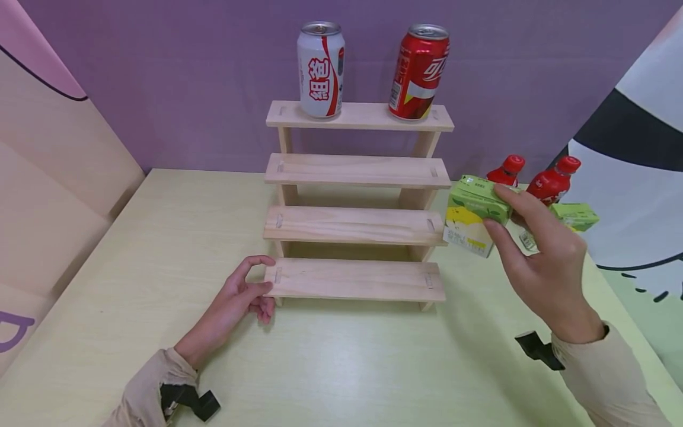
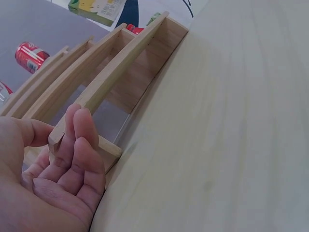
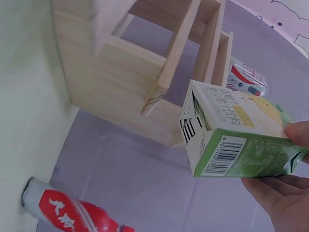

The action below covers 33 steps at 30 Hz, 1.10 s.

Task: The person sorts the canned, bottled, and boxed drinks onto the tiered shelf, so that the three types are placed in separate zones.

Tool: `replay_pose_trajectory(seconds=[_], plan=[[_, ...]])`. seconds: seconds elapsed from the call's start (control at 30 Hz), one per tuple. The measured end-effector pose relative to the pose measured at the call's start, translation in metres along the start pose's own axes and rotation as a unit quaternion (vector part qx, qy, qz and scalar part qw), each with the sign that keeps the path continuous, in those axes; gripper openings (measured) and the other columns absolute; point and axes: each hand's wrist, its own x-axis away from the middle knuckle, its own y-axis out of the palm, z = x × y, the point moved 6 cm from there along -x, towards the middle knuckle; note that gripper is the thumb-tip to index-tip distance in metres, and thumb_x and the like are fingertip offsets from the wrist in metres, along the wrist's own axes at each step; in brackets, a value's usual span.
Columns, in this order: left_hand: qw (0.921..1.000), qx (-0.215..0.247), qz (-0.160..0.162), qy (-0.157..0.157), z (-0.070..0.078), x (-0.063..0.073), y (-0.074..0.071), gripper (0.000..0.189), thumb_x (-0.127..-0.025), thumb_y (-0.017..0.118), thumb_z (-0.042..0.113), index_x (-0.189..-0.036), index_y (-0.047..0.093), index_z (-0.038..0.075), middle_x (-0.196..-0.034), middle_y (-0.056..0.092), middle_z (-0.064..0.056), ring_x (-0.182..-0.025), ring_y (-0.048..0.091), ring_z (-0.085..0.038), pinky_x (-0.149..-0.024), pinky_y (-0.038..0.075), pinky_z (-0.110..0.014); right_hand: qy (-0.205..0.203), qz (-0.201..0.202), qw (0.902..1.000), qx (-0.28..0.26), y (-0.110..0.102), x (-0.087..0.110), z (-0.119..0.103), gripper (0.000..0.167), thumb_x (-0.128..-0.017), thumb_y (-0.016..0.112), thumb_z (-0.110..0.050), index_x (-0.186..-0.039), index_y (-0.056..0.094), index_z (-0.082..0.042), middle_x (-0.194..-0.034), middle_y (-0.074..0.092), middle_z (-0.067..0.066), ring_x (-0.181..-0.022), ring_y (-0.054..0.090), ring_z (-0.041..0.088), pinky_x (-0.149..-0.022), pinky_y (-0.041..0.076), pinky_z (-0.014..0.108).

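My right hand (image 1: 549, 267) grips a green, white and yellow drink carton (image 1: 472, 216) by its upper part. The carton is held in the air just right of the stepped wooden rack (image 1: 354, 279). In the right wrist view, the carton's barcode side (image 3: 227, 154) and its folded end show, with the rack's side close behind. At the rack's lowest step, my left hand (image 1: 242, 293) holds the left end. The left wrist view shows the fingers (image 2: 87, 130) curled about that board end. A white cola can (image 1: 321, 71) and a red cola can (image 1: 418, 71) stand on the top step.
Behind the right hand are two red-capped bottles (image 1: 555, 181) and another green carton (image 1: 576, 214), partly hidden. The pale table (image 1: 133, 284) extends around the rack, with a purple backdrop (image 1: 187, 89) behind it and printed panels at both sides.
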Motion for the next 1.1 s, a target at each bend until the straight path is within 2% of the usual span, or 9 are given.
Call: replay_pose_trajectory(seconds=[0.17, 0.47, 0.67, 0.83, 1.1], plan=[[1.0000, 0.000, 0.000, -0.001, 0.000, 0.000, -0.001, 0.038, -0.104, 0.051, 0.016, -0.139, 0.035, 0.013, -0.066, 0.064, -0.012, -0.058, 0.060, -0.022, -0.059, 0.053, -0.033, -0.009, 0.034, 0.9993, -0.013, 0.003, -0.013, -0.007, 0.043, -0.087, 0.074, -0.004, -0.129, 0.064, 0.000, -0.126, 0.066, 0.016, -0.116, 0.062, 0.010, -0.098, 0.046, 0.020], [1.0000, -0.003, 0.007, -0.002, 0.001, -0.001, -0.004, 0.037, -0.104, 0.050, 0.015, -0.138, 0.036, 0.014, -0.066, 0.064, -0.011, -0.058, 0.060, -0.021, -0.058, 0.053, -0.032, 0.000, 0.067, 0.9938, -0.089, 0.021, -0.045, -0.027, 0.047, -0.080, 0.072, 0.017, -0.125, 0.064, 0.006, -0.122, 0.067, 0.019, -0.112, 0.066, 0.017, -0.096, 0.049, 0.024], [1.0000, -0.002, 0.005, -0.003, -0.002, -0.001, -0.001, 0.037, -0.104, 0.050, 0.014, -0.138, 0.036, 0.014, -0.067, 0.064, -0.012, -0.058, 0.061, -0.021, -0.058, 0.053, -0.032, -0.004, 0.060, 0.9935, -0.097, 0.031, -0.065, -0.037, 0.051, -0.079, 0.070, 0.020, -0.127, 0.063, 0.004, -0.125, 0.066, 0.016, -0.115, 0.065, 0.019, -0.096, 0.049, 0.025], [0.9999, -0.006, 0.010, -0.004, -0.001, 0.000, -0.001, 0.037, -0.104, 0.050, 0.015, -0.139, 0.037, 0.015, -0.067, 0.064, -0.013, -0.058, 0.061, -0.021, -0.058, 0.053, -0.033, -0.007, 0.059, 0.9887, -0.138, 0.045, -0.081, -0.039, 0.049, -0.082, 0.068, 0.020, -0.128, 0.062, 0.004, -0.126, 0.066, 0.012, -0.115, 0.065, 0.020, -0.097, 0.050, 0.029], [0.9999, -0.006, 0.009, -0.010, -0.001, 0.000, -0.001, 0.037, -0.105, 0.050, 0.016, -0.139, 0.036, 0.016, -0.068, 0.064, -0.014, -0.059, 0.060, -0.022, -0.058, 0.053, -0.033, -0.002, 0.053, 0.9729, -0.225, 0.074, -0.096, -0.037, 0.043, -0.089, 0.064, 0.014, -0.130, 0.060, 0.004, -0.126, 0.066, 0.010, -0.113, 0.065, 0.022, -0.100, 0.049, 0.036]])
